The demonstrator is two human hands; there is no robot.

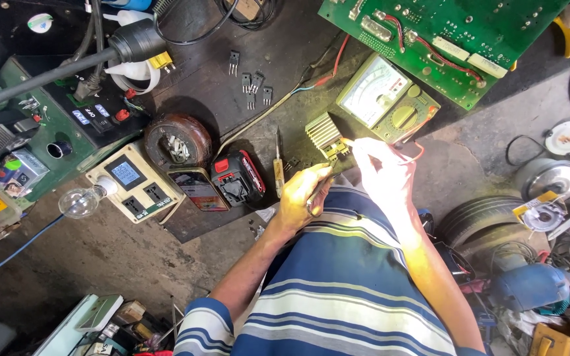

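My left hand (305, 194) grips a thin metal tool whose tip points up toward a small finned aluminium heatsink (324, 134) with components at its lower edge. Touching that heatsink's lower right corner, my right hand (382, 173) pinches a red probe lead (415, 153). The lead runs back to a pale green analogue multimeter (388, 99) lying just beyond. Both hands sit over my lap, above a blue and white striped shirt.
A large green circuit board (456, 33) lies at the top right. Several loose transistors (253, 86), a brown toroidal coil (178, 140), a red-black battery pack (237, 178), a socket box with a bulb (133, 183) and a screwdriver (278, 163) sit to the left. Motor parts crowd the right.
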